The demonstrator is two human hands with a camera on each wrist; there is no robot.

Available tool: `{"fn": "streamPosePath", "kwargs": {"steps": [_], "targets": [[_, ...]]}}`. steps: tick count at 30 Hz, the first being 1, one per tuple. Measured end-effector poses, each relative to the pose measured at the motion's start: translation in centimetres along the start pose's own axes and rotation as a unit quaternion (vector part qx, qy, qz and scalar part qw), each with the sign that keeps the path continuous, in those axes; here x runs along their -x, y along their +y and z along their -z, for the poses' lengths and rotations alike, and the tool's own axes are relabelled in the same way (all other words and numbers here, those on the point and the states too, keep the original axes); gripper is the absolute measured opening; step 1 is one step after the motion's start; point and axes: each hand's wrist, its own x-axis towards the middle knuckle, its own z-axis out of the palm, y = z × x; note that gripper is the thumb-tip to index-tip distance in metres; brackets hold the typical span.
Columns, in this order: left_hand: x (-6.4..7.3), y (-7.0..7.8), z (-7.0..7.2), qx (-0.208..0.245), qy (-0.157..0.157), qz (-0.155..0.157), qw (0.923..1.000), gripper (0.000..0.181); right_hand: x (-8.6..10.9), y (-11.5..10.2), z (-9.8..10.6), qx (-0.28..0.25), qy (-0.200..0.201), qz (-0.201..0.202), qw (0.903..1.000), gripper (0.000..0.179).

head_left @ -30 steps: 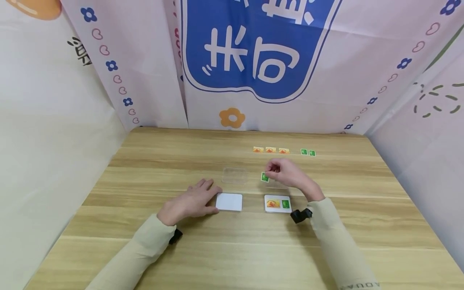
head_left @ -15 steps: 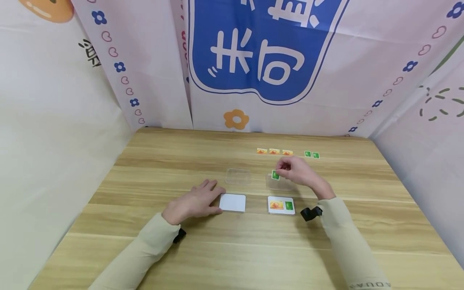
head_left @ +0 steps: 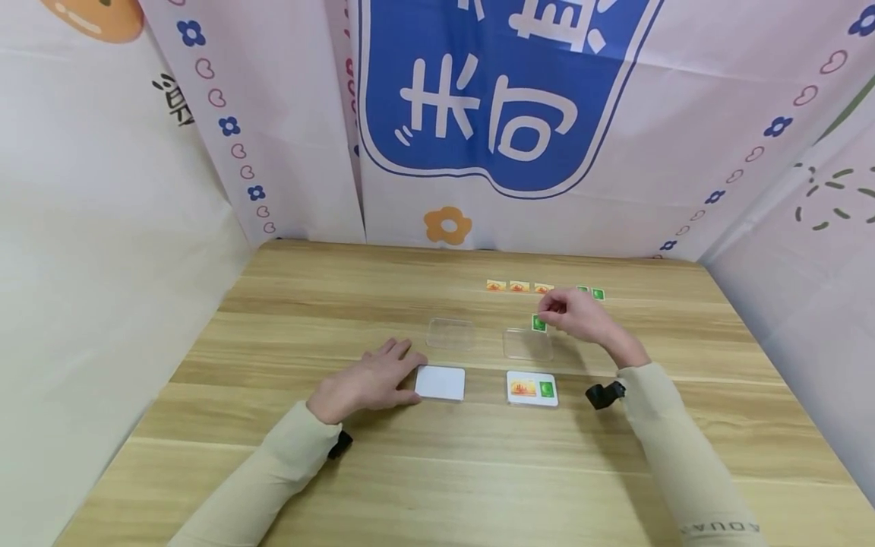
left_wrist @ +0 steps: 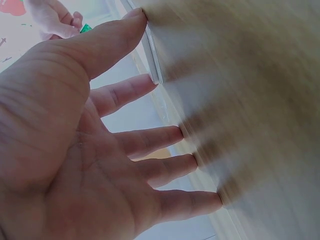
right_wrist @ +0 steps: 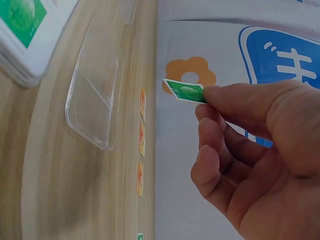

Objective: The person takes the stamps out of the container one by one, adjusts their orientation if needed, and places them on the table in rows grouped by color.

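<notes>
Between thumb and forefinger my right hand (head_left: 576, 314) pinches a small green stamp-like sticker (right_wrist: 187, 92) with a white border, held above the table. Just below it lies a clear plastic lid (head_left: 526, 346). My left hand (head_left: 372, 380) rests on the table with fingers spread and straight. Its thumb and index fingertips touch the left edge of a plain white-topped flat box (head_left: 440, 383). To the right sits a matching box (head_left: 532, 389) with an orange sticker (head_left: 523, 388) and a green sticker (head_left: 546, 390) on its top.
A second clear lid (head_left: 450, 334) lies behind the plain white box. Farther back are three orange stickers (head_left: 519, 286) in a row and two green stickers (head_left: 598, 294), one partly covered by my right hand. A printed cloth (head_left: 410, 197) hangs behind the wooden table (head_left: 437, 471).
My right hand has moved right and slightly back with the green sticker, from left of the right lid to above its far right side. The left hand stays in place; the head view has shifted slightly.
</notes>
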Motion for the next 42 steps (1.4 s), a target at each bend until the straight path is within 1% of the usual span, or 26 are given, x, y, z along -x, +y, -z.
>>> {"fn": "streamPosePath", "kwargs": {"steps": [4, 11, 16, 24, 28, 37, 42], "targets": [[0.0, 0.1, 0.0, 0.002, 0.0, 0.003, 1.0, 0.057, -0.1, 0.6, 0.8, 0.001, 0.005, -0.003, 1.0, 0.009], [-0.1, 0.0, -0.1, 0.002, 0.0, 0.002, 1.0, 0.055, 0.0, 1.8, 2.3, -0.016, 0.003, -0.029, 0.9994, 0.013], [-0.2, 0.0, 0.0, 0.002, -0.001, 0.003, 1.0, 0.055, 0.0, 2.5, 3.2, -0.017, 0.002, -0.036, 0.9992, 0.016], [-0.1, 0.1, 0.0, -0.003, 0.001, 0.0, 1.0, 0.055, -0.2, 3.5, 3.9, -0.013, 0.007, -0.041, 0.999, 0.015], [0.0, 0.1, 0.0, 0.0, -0.001, 0.005, 1.0, 0.056, -0.3, 3.9, 4.3, -0.014, 0.011, -0.04, 0.999, 0.016], [0.0, 0.0, 0.0, 0.004, -0.006, 0.01, 0.9999, 0.056, -0.5, 4.6, 5.5, -0.01, 0.007, -0.051, 0.9986, 0.018], [0.0, -0.1, -0.1, -0.004, -0.005, 0.007, 0.9999, 0.057, -0.8, 5.3, 5.9, -0.007, 0.006, -0.059, 0.9982, 0.02]]}}
